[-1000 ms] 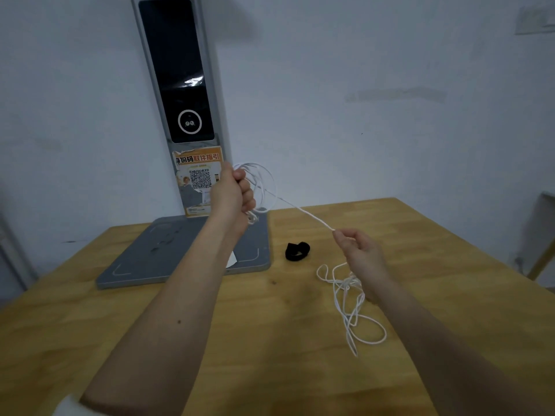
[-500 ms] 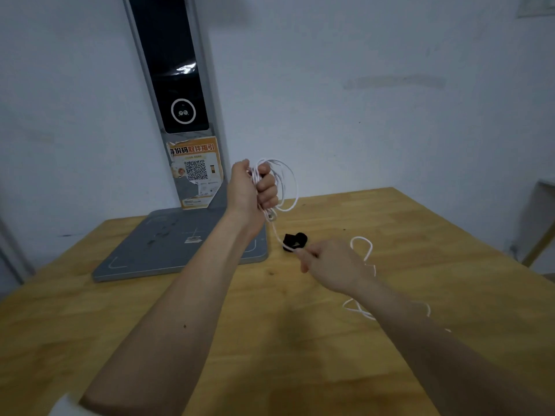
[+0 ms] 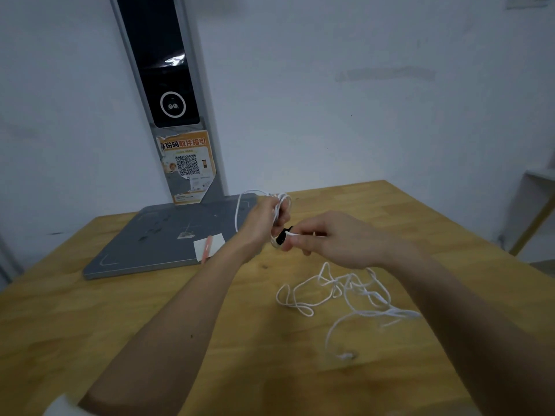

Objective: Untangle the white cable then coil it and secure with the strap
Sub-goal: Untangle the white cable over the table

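Head view: the left hand [image 3: 265,219] grips a few finished loops of the white cable [image 3: 345,291] in curled fingers, raised over the far part of the wooden table [image 3: 126,319]. The right hand [image 3: 329,235] pinches the cable between thumb and fingertip just beside the left, feeding the next turn. The rest of the cable lies loose on the table near the right forearm, thin, round and limp, in overlapping bights that cross one another; whether a true knot remains cannot be told. The strap [image 3: 282,235], a small black band, soft-looking, sits on the table between the two hands, partly hidden. Risk, as judged: pulling slack through the crossed heap may tighten a snag; the slender held loops could slip from the left hand and spring open; the strap could be knocked aside. A grey flat-based scanner stand [image 3: 156,235] stands behind, smooth and hard.
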